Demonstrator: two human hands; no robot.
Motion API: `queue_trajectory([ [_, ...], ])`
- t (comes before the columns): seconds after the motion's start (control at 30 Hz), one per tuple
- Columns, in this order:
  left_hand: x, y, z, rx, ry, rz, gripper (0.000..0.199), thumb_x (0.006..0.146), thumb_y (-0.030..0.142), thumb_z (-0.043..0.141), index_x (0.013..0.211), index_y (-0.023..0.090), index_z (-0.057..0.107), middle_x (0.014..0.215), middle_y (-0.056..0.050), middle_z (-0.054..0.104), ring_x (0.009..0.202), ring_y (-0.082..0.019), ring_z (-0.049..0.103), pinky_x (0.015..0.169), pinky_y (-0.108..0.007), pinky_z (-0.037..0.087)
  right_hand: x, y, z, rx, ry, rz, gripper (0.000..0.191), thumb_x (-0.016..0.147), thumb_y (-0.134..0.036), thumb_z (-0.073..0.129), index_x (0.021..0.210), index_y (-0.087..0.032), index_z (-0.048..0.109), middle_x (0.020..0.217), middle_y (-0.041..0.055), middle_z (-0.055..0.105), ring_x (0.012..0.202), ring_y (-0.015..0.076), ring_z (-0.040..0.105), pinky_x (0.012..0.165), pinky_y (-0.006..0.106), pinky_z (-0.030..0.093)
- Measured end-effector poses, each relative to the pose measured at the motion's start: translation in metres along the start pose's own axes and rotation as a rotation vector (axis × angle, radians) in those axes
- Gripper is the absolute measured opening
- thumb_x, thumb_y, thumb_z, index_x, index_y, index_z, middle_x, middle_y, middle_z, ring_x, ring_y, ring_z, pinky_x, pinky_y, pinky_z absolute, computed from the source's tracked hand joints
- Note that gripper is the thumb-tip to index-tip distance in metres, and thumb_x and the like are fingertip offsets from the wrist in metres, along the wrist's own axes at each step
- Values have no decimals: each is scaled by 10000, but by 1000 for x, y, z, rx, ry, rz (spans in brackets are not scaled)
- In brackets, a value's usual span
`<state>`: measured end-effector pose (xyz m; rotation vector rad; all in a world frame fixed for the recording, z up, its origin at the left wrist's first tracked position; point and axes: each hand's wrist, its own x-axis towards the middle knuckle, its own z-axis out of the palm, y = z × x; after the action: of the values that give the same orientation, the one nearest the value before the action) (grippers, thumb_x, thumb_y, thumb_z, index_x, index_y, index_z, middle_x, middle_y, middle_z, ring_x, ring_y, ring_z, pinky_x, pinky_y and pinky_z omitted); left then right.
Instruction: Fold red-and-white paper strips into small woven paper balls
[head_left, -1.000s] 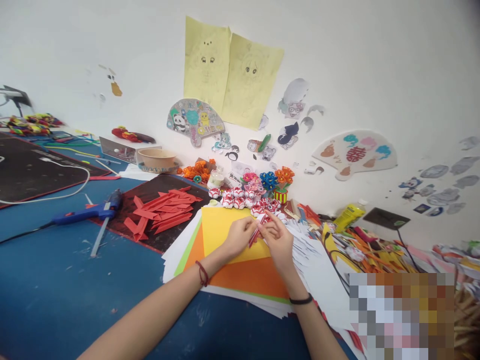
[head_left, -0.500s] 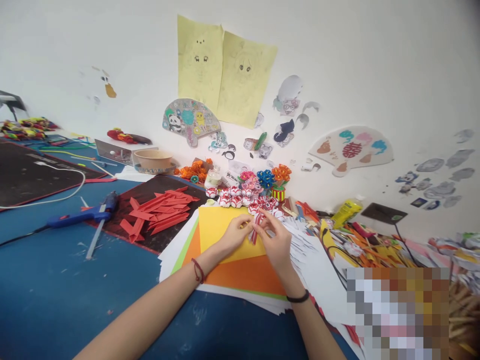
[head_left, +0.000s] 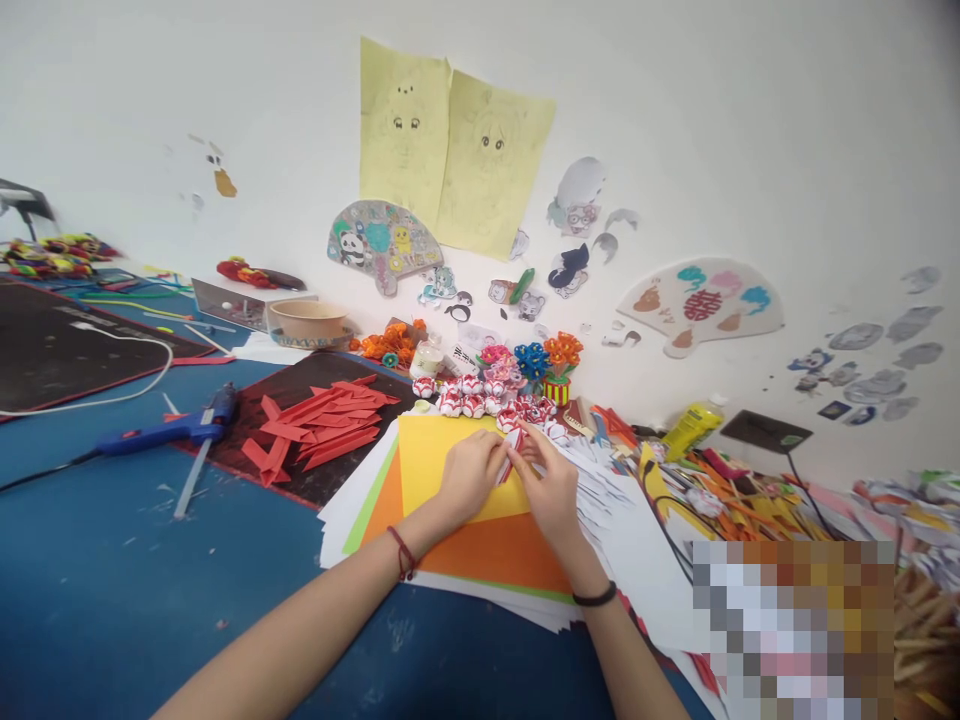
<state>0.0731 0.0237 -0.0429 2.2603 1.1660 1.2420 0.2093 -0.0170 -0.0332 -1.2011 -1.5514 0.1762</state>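
Observation:
Between both hands is a small folded strip of red and white paper (head_left: 513, 440), held above the stacked sheets. My left hand (head_left: 474, 472) pinches its left side between thumb and fingers. My right hand (head_left: 550, 478) grips it from the right, fingertips close to the left ones. The fingers hide part of the strip. Beneath them lie a yellow sheet (head_left: 424, 465) and an orange sheet (head_left: 480, 560). Just behind the hands sit several red and white folded paper balls (head_left: 472, 403).
A blue glue gun (head_left: 169, 430) lies on the left, near a pile of red folded paper strips (head_left: 322, 425) on a dark mat. Paper flowers (head_left: 531, 358) and a beige bowl (head_left: 309, 323) stand along the wall. A yellow bottle (head_left: 691, 428) and paper scraps (head_left: 765, 500) crowd the right.
The paper strip has been turned or folded between my fingers and now shows less of its striped length. Both hands stay in nearly the same place.

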Motion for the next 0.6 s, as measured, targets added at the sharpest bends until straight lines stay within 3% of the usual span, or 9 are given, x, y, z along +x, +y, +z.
queue_trajectory([
  [0.13,0,-1,0,247,-40,58,294,993,325,411,821,178,599,818,-48,659,714,-174,618,604,-268,349,-1,3,1,10,-5,43,405,901,-306,597,1302,-253,611,884,60,697,799,215,661,777,359,557],
  [0.27,-1,2,0,367,-72,116,255,992,318,416,857,176,578,777,-40,662,672,-182,621,564,-276,323,-2,11,2,133,13,118,463,864,-310,637,1319,-239,590,897,55,711,808,207,678,798,363,567],
  [0.43,-4,7,-1,445,-2,255,268,1002,328,387,871,180,568,778,-42,650,689,-194,616,585,-294,350,3,24,2,400,61,259,415,745,-314,746,1143,-213,681,984,74,732,912,224,694,870,383,551],
  [0.6,-5,11,-4,467,113,390,283,987,352,429,803,178,553,726,-40,614,670,-190,587,591,-304,357,5,28,2,613,113,354,312,636,-255,817,930,-209,727,938,68,761,889,227,704,863,378,544],
])
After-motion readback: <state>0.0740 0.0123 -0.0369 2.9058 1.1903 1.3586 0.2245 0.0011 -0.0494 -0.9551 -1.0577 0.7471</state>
